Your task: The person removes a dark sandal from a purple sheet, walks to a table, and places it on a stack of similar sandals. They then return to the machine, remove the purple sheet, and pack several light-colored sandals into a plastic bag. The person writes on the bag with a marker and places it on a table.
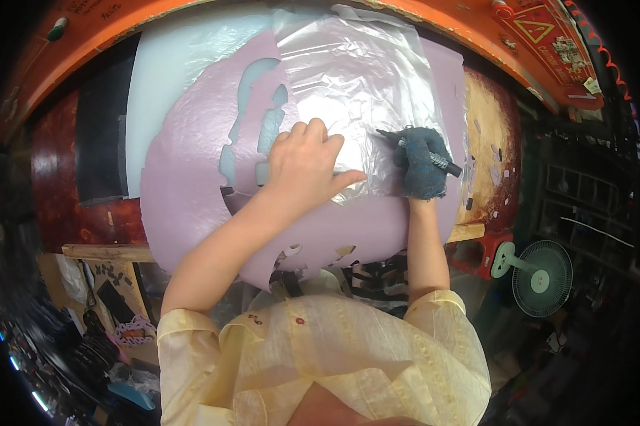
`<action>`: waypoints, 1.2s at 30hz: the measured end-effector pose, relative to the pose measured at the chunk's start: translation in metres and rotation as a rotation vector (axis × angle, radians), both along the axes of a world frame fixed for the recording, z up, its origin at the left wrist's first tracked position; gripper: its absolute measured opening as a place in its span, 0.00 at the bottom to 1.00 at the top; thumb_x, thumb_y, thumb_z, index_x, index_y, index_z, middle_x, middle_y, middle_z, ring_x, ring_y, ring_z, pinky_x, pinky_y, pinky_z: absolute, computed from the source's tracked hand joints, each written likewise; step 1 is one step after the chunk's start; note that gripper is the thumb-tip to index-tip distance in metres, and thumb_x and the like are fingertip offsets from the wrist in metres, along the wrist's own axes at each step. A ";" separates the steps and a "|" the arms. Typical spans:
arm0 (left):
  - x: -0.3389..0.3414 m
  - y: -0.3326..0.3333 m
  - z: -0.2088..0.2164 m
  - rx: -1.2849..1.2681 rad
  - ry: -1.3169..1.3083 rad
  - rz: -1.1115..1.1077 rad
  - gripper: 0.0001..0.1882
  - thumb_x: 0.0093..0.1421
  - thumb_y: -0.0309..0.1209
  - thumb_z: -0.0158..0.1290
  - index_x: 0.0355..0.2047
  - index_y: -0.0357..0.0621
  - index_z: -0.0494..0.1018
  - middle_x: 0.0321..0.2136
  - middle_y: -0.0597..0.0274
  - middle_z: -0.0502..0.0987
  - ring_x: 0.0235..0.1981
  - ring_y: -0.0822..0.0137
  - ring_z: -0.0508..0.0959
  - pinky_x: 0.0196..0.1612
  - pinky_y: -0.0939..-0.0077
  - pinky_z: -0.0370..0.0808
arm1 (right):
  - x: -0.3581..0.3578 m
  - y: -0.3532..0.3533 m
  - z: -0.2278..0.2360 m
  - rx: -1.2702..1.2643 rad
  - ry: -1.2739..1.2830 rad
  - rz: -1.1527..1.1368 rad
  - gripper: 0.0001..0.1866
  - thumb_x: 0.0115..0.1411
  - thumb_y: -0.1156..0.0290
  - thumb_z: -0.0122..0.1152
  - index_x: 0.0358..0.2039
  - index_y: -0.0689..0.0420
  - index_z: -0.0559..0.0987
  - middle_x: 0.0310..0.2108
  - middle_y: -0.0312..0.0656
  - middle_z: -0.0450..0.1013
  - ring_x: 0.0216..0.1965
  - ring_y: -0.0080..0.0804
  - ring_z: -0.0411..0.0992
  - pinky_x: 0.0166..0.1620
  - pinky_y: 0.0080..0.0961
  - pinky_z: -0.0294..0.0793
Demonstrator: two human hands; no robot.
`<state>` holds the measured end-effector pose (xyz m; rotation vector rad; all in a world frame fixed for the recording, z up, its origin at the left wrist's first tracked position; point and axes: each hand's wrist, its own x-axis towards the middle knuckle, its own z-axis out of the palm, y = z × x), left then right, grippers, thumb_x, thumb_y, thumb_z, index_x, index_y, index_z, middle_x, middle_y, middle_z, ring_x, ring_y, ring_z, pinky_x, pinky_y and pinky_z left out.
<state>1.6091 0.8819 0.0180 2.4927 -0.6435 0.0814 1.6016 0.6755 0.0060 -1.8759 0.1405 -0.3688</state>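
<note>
My bare left hand (302, 160) rests on a shiny silver sheet (355, 64) by its left edge. Its thumb stretches to the right, while the bent fingers press down beside cut-out holes. In a dark knitted glove, my right hand (425, 163) closes around a dark pen (439, 162) with a silvery grip. The pen's tip points up and left, close to the wrinkled silver surface. Beneath the silver lies a purple sheet (185, 149) with several long openings, through which pale blue shows. What lies under my left fingers is hidden.
A pale blue sheet (167, 53) and a black strip (103, 128) lie at the left. Small scraps (495, 172) litter the worn board at the right. An orange machine beam (121, 35) spans the far side. A fan (541, 278) stands by a red stool (480, 255) at lower right.
</note>
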 end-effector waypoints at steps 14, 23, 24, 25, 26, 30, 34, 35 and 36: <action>0.005 -0.001 -0.003 0.018 0.066 -0.003 0.33 0.39 0.45 0.65 0.47 0.52 0.73 0.33 0.63 0.65 0.35 0.64 0.68 0.34 0.70 0.67 | 0.005 0.000 -0.006 -0.359 -0.002 0.248 0.03 0.52 0.77 0.58 0.27 0.62 0.77 0.27 0.39 0.73 0.30 0.25 0.70 0.35 0.22 0.70; 0.006 -0.001 -0.002 0.016 0.079 -0.006 0.33 0.38 0.44 0.65 0.47 0.52 0.73 0.33 0.63 0.65 0.36 0.64 0.68 0.35 0.69 0.68 | 0.004 0.002 -0.007 -0.342 -0.030 0.255 0.03 0.51 0.75 0.58 0.27 0.59 0.78 0.27 0.40 0.74 0.29 0.28 0.71 0.34 0.25 0.70; 0.006 -0.001 -0.002 0.011 0.074 -0.006 0.33 0.38 0.44 0.65 0.47 0.51 0.73 0.33 0.63 0.66 0.36 0.64 0.68 0.35 0.69 0.68 | 0.004 0.001 -0.008 -0.299 -0.050 0.238 0.03 0.52 0.77 0.59 0.28 0.61 0.78 0.26 0.40 0.74 0.29 0.26 0.71 0.34 0.23 0.70; 0.006 -0.001 -0.002 0.012 0.073 -0.008 0.33 0.38 0.44 0.66 0.47 0.51 0.73 0.33 0.63 0.66 0.36 0.64 0.69 0.35 0.69 0.68 | 0.004 0.001 -0.008 -0.331 -0.026 0.238 0.03 0.52 0.77 0.58 0.28 0.61 0.78 0.26 0.40 0.74 0.29 0.25 0.71 0.34 0.23 0.70; 0.006 -0.001 -0.002 0.008 0.065 -0.009 0.33 0.38 0.44 0.66 0.47 0.51 0.73 0.33 0.63 0.66 0.36 0.64 0.69 0.35 0.69 0.68 | 0.004 0.001 -0.008 -0.344 -0.014 0.230 0.03 0.52 0.76 0.58 0.28 0.62 0.78 0.26 0.40 0.74 0.29 0.25 0.71 0.34 0.23 0.70; 0.007 0.001 -0.002 -0.001 0.084 -0.014 0.33 0.37 0.43 0.66 0.47 0.51 0.73 0.33 0.63 0.66 0.36 0.64 0.69 0.35 0.69 0.68 | 0.002 0.002 -0.008 -0.173 0.123 0.080 0.05 0.52 0.75 0.57 0.28 0.62 0.78 0.26 0.40 0.74 0.28 0.26 0.71 0.34 0.23 0.70; 0.008 0.003 -0.002 -0.018 0.099 -0.023 0.34 0.37 0.42 0.66 0.47 0.51 0.73 0.33 0.62 0.67 0.37 0.63 0.69 0.35 0.69 0.68 | -0.005 0.005 -0.004 -0.061 0.011 0.112 0.06 0.52 0.75 0.56 0.28 0.63 0.78 0.26 0.40 0.74 0.28 0.26 0.70 0.34 0.23 0.70; 0.008 0.003 -0.002 -0.019 0.104 -0.024 0.34 0.36 0.42 0.67 0.47 0.51 0.73 0.34 0.62 0.67 0.37 0.63 0.69 0.35 0.69 0.68 | -0.007 0.006 -0.003 -0.054 0.011 0.138 0.06 0.52 0.74 0.56 0.28 0.63 0.78 0.26 0.40 0.74 0.28 0.26 0.70 0.34 0.23 0.70; 0.008 0.003 -0.002 -0.021 0.109 -0.026 0.34 0.36 0.42 0.67 0.47 0.51 0.73 0.34 0.62 0.67 0.37 0.63 0.69 0.35 0.68 0.68 | -0.007 0.008 -0.002 -0.049 0.011 0.163 0.06 0.52 0.74 0.56 0.28 0.63 0.78 0.26 0.40 0.74 0.28 0.27 0.70 0.34 0.24 0.70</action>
